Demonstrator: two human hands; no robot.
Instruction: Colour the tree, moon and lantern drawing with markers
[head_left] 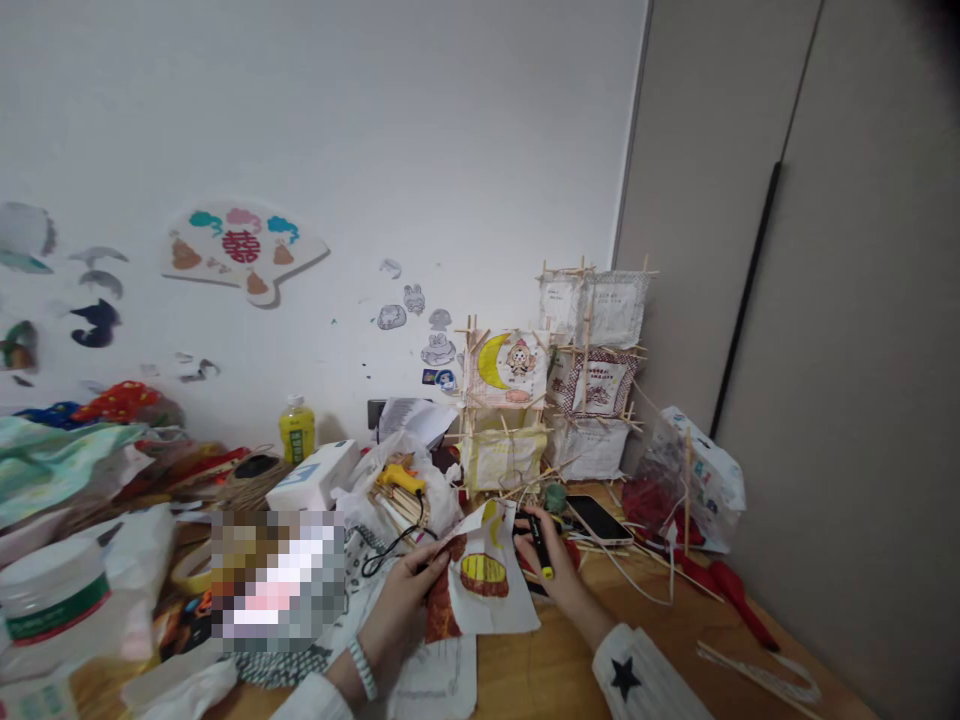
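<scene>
Near the middle of the wooden table, my left hand [417, 583] pinches the left edge of a coloured drawing [487, 580]. This sheet carries a yellow shape at the top and a yellow-and-brown striped figure, with a brown patch at lower left. On the sheet's other side, my right hand [559, 570] is closed around a black marker [540, 546] with a yellow end. Its fingertips are near the drawing's right edge; whether they touch it I cannot tell. Another white sheet [439, 685] lies underneath, partly covered by my left hand and the drawing.
Stick-framed paper lanterns [506, 370] stand against the wall at the back. Right of them lie a phone [598, 520] and a plastic bag [701, 480]. A yellow glue gun [403, 478], a drink bottle [298, 430], a white box [315, 475] and a white tub [56, 595] crowd the left side.
</scene>
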